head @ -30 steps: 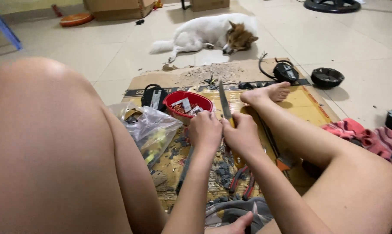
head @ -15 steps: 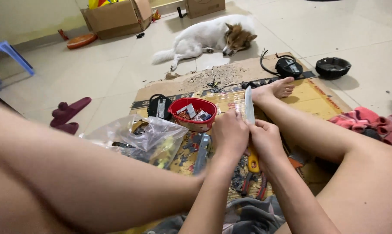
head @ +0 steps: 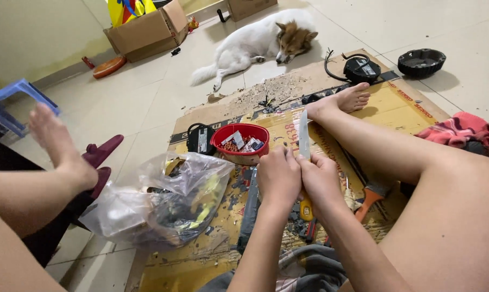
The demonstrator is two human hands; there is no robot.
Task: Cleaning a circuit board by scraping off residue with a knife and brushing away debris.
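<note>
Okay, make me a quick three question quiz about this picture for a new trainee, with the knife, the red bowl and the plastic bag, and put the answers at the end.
1. True or false: the knife points blade up, away from the person.
2. What lies nearest the left hand on its left side? A. the clear plastic bag B. the black bowl C. the cardboard box
3. Fill in: the red bowl stands on the flattened ____, beyond both hands.

Key
1. True; the right hand grips the handle and the blade rises above both hands.
2. A
3. cardboard
</note>
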